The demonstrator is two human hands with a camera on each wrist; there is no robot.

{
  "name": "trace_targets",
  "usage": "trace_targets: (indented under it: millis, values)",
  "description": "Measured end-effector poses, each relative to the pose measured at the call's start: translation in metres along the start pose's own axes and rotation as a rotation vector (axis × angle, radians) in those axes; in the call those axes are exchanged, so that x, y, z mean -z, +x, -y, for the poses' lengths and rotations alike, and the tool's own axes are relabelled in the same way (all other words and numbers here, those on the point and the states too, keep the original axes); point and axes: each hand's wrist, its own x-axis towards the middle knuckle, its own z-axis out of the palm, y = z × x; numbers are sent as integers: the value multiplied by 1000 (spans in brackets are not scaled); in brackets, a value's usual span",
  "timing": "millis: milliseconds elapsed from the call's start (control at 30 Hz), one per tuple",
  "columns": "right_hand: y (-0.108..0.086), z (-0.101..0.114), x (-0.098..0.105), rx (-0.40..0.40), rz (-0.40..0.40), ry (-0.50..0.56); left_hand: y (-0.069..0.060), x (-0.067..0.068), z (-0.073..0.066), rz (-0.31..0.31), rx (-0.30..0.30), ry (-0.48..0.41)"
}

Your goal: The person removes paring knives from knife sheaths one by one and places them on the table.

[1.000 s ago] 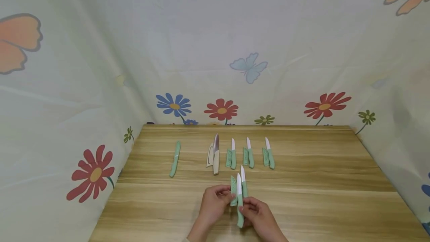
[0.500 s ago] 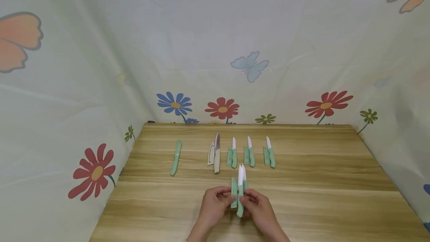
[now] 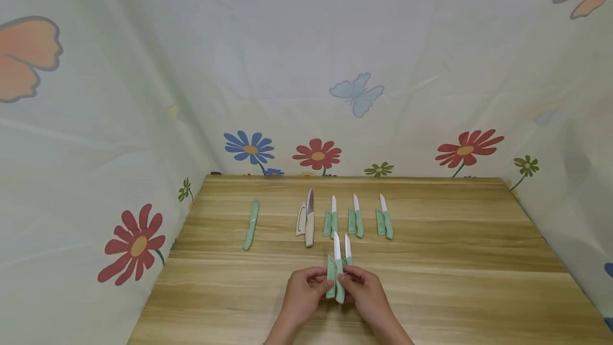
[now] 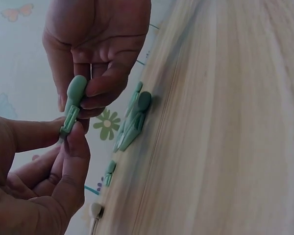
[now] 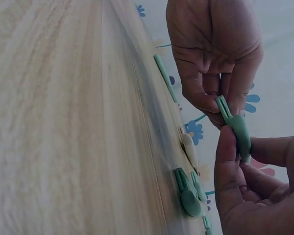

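Near the table's front, my left hand (image 3: 304, 292) pinches a light green knife sheath (image 3: 331, 277) between thumb and fingers. My right hand (image 3: 365, 290) grips the green handle of a small paring knife (image 3: 339, 281), its white blade bare and pointing away from me. Sheath and knife stand side by side, upright in the head view; both wrist views show the sheath (image 4: 70, 120) close against the handle (image 5: 241, 134). Just beyond my right fingers another green paring knife (image 3: 348, 252) lies on the table, its lower handle hidden by the hand.
A row lies farther back on the wooden table (image 3: 455, 292): a green folded or sheathed knife (image 3: 251, 225), a cream-handled knife (image 3: 309, 228) beside its cream sheath (image 3: 300, 221), and green paring knives (image 3: 358, 222) with sheaths (image 3: 380, 222). Flower-patterned cloth (image 3: 402, 68) walls the sides and back.
My right hand has moved the paring knife forward and slightly left, up close beside the sheath. The left hand with the sheath has barely moved. The knives on the table stay put.
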Motion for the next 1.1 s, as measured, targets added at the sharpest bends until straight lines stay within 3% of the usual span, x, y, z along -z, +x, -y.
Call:
trace_targets:
  millis: [367, 733, 1100]
  values:
    - [6, -3, -10, 95, 26, -129, 0, 12, 9, 25, -8, 87]
    - [11, -3, -19, 154, 29, -341, 3, 20, 11, -56, -23, 332]
    - [15, -5, -34, 228, -39, -569, 6, 14, 7, -165, -68, 522]
